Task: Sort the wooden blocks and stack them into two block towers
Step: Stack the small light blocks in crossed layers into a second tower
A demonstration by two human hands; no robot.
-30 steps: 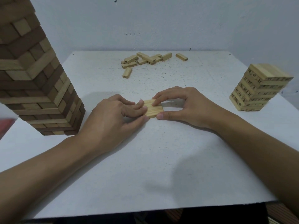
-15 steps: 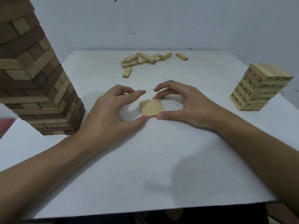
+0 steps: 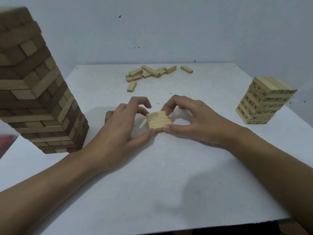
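Observation:
A flat square layer of three light wooden blocks (image 3: 159, 122) lies side by side at the table's middle. My right hand (image 3: 194, 121) pinches it, thumb on the near edge and index finger on the far edge. My left hand (image 3: 122, 126) holds its left side, with the thumb at the near corner and curled fingers over the far corner. Whether the layer is lifted off the table I cannot tell. A tall tower of mixed brown and light blocks (image 3: 42, 99) stands at the left. A short tower of light numbered blocks (image 3: 260, 102) stands at the right.
Several loose light blocks (image 3: 152, 72) lie scattered at the far middle of the white table (image 3: 169, 184), one block (image 3: 131, 86) a little nearer. A pale wall runs behind. Something red (image 3: 6, 141) shows past the table's left edge.
My left fingers came off the top of the layer and spread, then curled in again at its far left corner. My right hand kept its pinch on the layer.

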